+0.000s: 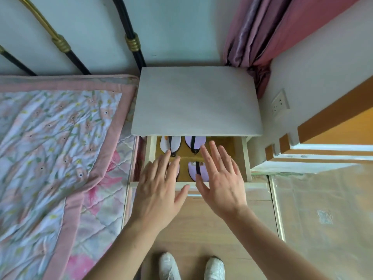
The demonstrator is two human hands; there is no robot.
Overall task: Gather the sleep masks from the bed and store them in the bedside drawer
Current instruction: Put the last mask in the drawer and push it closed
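Both my grips spread flat, holding nothing: left hand (156, 190) & right hand (220, 184) over the open pale wooden bedside drawer (247, 158). Four lilac fabric sleep masks (195, 142) lie inside, just past fingertips; drawer front nearest me, prob. push shut.

The nightstand top (196, 102) overhangs the open drawer (247, 158), so the back ends of the two far sleep masks (194, 143) are out of sight under it. The left hand (156, 195) covers nearly all of the near-left mask (177, 170); only a lilac sliver peeks between the fingers. The right hand (222, 186) blocks the right side of the near-right mask (194, 170) and part of the drawer front. Can't tell if either palm is actually touching the drawer front. Both forearms run off the bottom edge, and the white shoes (215, 267) are cut there too. The quilt (50, 158) is cropped on the left.
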